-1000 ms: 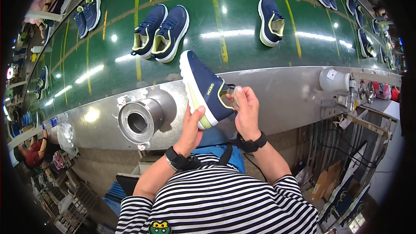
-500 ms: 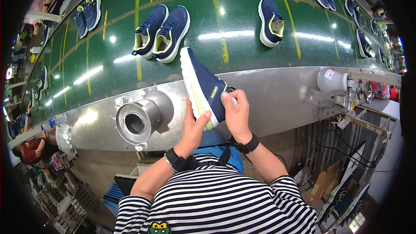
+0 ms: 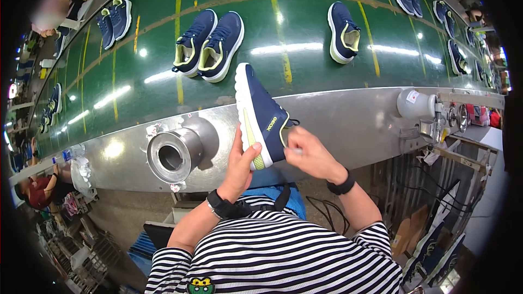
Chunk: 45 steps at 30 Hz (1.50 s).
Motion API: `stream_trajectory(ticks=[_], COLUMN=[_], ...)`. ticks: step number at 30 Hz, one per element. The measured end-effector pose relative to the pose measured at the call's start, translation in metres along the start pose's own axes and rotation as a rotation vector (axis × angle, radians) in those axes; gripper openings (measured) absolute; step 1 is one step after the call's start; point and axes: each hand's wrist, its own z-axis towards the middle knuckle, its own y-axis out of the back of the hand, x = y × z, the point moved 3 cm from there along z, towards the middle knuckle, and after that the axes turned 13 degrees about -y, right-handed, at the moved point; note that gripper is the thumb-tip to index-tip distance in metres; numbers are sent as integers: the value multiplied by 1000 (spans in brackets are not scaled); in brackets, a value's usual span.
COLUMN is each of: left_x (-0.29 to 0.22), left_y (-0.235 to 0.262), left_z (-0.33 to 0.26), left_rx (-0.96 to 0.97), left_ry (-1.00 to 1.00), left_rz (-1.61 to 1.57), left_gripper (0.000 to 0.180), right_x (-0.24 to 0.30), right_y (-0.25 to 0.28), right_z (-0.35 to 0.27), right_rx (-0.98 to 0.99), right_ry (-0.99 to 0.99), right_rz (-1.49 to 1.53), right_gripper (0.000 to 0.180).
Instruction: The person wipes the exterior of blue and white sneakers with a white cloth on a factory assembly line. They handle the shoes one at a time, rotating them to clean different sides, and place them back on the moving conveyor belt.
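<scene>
Pretty bright overall, with long white glare streaks across the green belt [image 3: 305,22] and a hot spot on the metal counter [image 3: 338,114]. Fisheye bends the edges hard, corners go black, upper left's super blurry.

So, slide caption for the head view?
Left hand holding a navy sneaker, right hand near its opening, over a metal ledge.

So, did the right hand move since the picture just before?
Yes, the right hand moved right and slightly down, judged against the flanged metal cylinder.
</scene>
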Motion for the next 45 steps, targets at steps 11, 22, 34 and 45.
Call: stream_trajectory(ticks=[11, 22, 34, 45], left_x=[-18, -42, -47, -54], left_y=[0, 27, 16, 20], left_z=[9, 15, 3, 29], left_rx=[14, 14, 80, 128], left_ry=[-3, -18, 27, 51], left_rz=[-28, -84, 40, -80], left_gripper=[67, 58, 60, 62], right_x=[33, 8, 67, 42], right_y=[0, 19, -17, 35], right_z=[11, -35, 26, -33], right_rx=[-195, 141, -28, -141], right_ry=[-22, -82, 151, -59], right_rz=[192, -279, -353, -90], right_gripper=[12, 21, 27, 15])
